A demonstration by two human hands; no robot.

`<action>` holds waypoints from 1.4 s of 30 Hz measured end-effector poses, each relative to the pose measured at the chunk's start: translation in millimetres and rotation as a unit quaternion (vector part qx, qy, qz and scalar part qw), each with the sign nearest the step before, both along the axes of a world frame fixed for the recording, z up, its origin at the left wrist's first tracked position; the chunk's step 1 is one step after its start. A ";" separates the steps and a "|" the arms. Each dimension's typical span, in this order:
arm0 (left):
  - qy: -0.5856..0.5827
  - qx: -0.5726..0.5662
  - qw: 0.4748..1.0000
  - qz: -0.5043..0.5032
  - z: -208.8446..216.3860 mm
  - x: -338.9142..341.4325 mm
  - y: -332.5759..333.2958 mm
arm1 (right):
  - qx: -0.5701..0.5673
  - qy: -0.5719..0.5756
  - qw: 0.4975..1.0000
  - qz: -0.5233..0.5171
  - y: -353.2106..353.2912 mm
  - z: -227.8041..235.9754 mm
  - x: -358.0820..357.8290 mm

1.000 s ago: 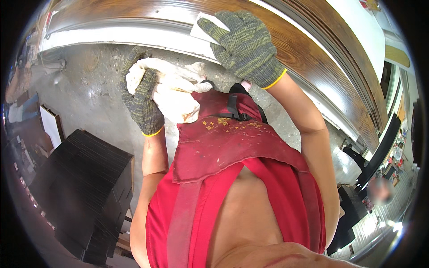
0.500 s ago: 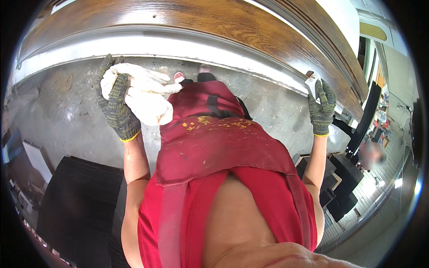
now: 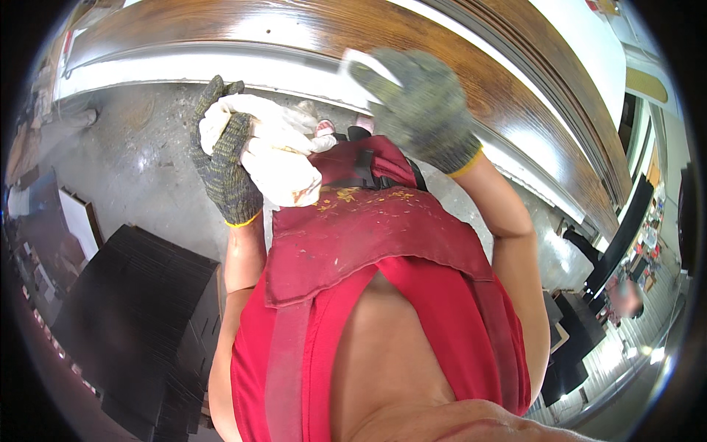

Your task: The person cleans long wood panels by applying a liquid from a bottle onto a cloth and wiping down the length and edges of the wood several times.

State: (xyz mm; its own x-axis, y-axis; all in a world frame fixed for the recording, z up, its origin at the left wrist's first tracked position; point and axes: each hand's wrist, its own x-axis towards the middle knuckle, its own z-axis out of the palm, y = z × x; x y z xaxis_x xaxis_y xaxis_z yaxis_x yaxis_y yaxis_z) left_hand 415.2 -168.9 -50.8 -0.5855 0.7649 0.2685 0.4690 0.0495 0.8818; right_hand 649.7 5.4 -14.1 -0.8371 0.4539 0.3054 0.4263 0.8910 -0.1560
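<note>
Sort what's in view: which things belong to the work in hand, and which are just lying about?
Likely work in hand:
- white cloth, in left hand
- white piece, in right hand
- brown board, by right hand

Apparently lying about:
- black stack, lower left
- white panel, far left

Single view: wide fisheye head cam, L one of a side-by-side pair on the person's head, upright, unmirrored. Faces steeply down the wearer's front. V. close at bottom: bright red fabric top [image 3: 250,368], then dark red cloth apron w/ yellow floral print [image 3: 368,254] nr centre. L hand in dark green knit glove [image 3: 228,162] & R hand in matching knit glove [image 3: 423,110] sit farther out, upper half. Grey concrete floor [image 3: 158,195] lies well below. Long glossy brown wood-grain board [image 3: 339,33] arcs across top, bent by lens.
</note>
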 end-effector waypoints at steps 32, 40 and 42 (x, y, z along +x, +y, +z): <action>-0.355 0.064 0.927 0.106 14.0 42.4 8.4 | -0.072 -0.140 0.985 0.074 36.0 35.5 77.5; -0.357 0.060 0.921 0.143 21.2 47.8 13.1 | -0.034 -0.130 0.977 0.164 53.3 29.8 31.4; -0.379 0.069 0.911 0.149 34.3 53.4 13.6 | -0.018 -0.106 0.976 0.190 59.6 25.0 18.4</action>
State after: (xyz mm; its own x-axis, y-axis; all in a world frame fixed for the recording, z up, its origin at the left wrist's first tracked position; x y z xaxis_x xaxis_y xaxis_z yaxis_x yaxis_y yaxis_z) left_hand 468.7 -155.4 -16.5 -0.8184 0.5321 -0.2171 -0.2928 -0.0611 0.9542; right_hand 668.0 65.0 10.9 -0.9899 0.1045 0.0959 0.0912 0.9868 -0.1336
